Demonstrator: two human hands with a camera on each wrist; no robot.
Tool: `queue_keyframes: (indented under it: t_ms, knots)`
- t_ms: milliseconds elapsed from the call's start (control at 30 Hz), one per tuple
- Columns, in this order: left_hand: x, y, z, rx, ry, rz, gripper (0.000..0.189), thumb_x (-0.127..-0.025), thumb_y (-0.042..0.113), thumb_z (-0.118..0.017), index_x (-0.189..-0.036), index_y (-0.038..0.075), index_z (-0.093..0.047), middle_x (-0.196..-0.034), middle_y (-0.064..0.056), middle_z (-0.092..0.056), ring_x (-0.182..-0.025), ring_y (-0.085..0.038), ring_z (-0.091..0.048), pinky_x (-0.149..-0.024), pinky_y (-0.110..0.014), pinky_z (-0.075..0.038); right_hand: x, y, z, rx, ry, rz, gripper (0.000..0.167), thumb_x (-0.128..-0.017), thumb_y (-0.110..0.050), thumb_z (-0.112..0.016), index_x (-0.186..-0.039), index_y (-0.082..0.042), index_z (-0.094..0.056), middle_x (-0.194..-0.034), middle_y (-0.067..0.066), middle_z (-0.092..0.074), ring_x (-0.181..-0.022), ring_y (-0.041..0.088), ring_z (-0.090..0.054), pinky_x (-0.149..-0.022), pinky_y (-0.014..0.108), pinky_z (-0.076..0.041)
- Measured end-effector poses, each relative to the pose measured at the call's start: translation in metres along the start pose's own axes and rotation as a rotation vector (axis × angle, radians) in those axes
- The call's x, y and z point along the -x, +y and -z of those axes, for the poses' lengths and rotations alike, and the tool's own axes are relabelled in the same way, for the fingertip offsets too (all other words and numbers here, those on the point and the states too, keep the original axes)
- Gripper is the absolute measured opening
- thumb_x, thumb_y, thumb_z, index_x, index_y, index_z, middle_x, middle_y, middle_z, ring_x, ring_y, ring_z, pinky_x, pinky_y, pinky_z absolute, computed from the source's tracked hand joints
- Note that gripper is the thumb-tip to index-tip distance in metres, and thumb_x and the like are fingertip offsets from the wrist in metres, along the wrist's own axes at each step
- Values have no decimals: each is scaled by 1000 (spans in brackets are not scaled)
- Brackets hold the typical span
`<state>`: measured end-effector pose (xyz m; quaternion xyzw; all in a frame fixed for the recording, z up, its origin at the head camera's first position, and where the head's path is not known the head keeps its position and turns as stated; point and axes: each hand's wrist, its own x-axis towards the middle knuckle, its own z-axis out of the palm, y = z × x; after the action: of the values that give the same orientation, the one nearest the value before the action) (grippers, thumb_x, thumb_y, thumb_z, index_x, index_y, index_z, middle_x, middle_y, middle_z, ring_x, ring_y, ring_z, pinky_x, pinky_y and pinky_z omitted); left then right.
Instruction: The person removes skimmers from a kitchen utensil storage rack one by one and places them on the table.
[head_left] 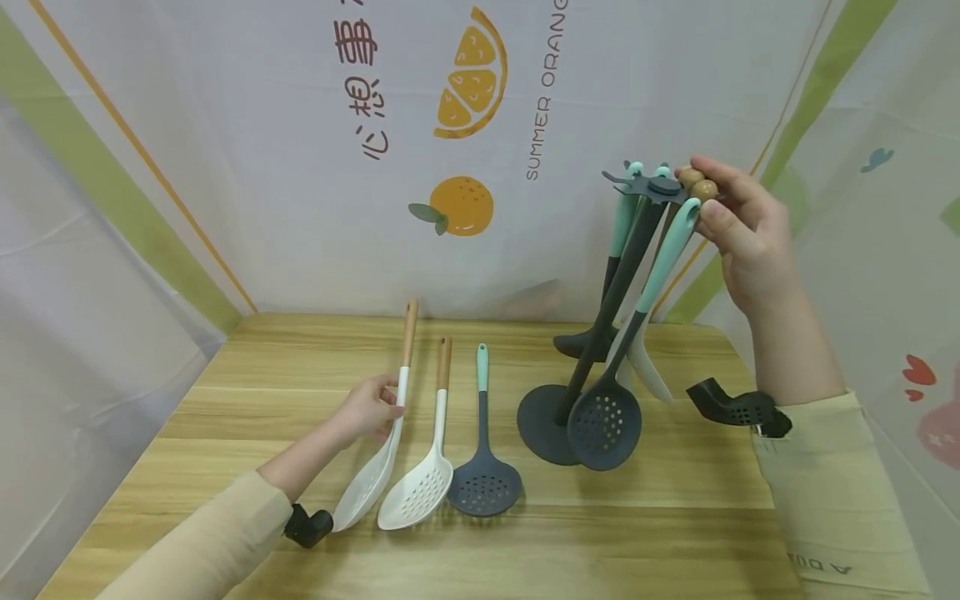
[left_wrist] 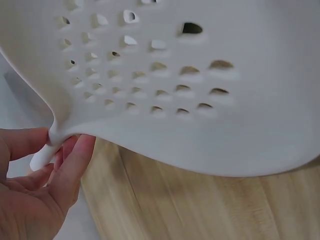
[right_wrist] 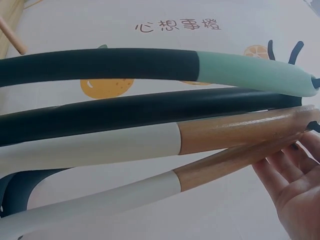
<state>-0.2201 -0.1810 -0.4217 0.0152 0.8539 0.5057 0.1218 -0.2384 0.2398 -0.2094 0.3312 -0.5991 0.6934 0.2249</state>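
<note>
My left hand (head_left: 375,408) pinches the neck of a white skimmer (head_left: 375,475) with a wooden handle, at the left on the table. In the left wrist view its wide, holed head (left_wrist: 210,135) fills most of the picture, tilted up off the wood. At the upper right, my right hand (head_left: 753,229) holds the wooden handle ends (head_left: 703,190) of white utensils at the top of a dark utensil stand (head_left: 543,421). The right wrist view has those fingers against the lower wooden handle (right_wrist: 220,165). A mint-handled dark skimmer (head_left: 606,421) hangs beside them.
Between the left hand and the stand lie a white skimmer (head_left: 420,493) and a dark mint-handled skimmer (head_left: 485,486). Another dark utensil (head_left: 581,343) hangs behind the pole. A printed white cloth (head_left: 285,208) rises behind the wooden table (head_left: 637,533).
</note>
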Motion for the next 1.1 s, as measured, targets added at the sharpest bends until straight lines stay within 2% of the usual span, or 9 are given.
queue_keyframes:
  t_ms: [333,567,800,967,1100]
  knots:
    - [-3,-4,-3,-35,-2,31,47,-88,-6,-60,-132,-11,-43,-94,-18,-55,-71,-22,-59,-54,-38,-57,-1,1,0,7,0,3,44,-88,-6,-59,-130,9,-53,-124,20,-57,-103,19,-52,-75,19,-50]
    - [-2,-6,-4,-70,-32,63,49,-87,-6,-59,-132,-13,-40,-110,-28,-57,-80,-28,-63,-55,-36,-57,0,0,-1,1,3,8,43,-88,-6,-59,-129,8,-54,-124,20,-57,-103,19,-52,-75,19,-50]
    - [-2,-9,-8,-89,-37,86,48,-86,-7,-58,-130,-15,-41,-110,-30,-59,-67,-24,-65,-55,-37,-57,0,-2,-2,16,4,8,43,-89,-6,-59,-129,8,-54,-124,20,-57,-104,19,-52,-76,19,-50]
    - [-2,-9,-11,-97,-39,109,49,-87,-7,-58,-131,-15,-39,-118,-33,-55,-66,-24,-64,-54,-37,-57,0,-1,-1,8,1,7,43,-89,-6,-60,-129,8,-54,-124,20,-57,-105,20,-52,-77,19,-50]
    - [-3,-11,-12,-106,-36,124,50,-86,-8,-58,-131,-16,-39,-115,-32,-57,-64,-24,-63,-53,-36,-57,0,0,-1,6,2,5,43,-89,-7,-60,-129,7,-54,-124,19,-57,-105,20,-52,-77,19,-50]
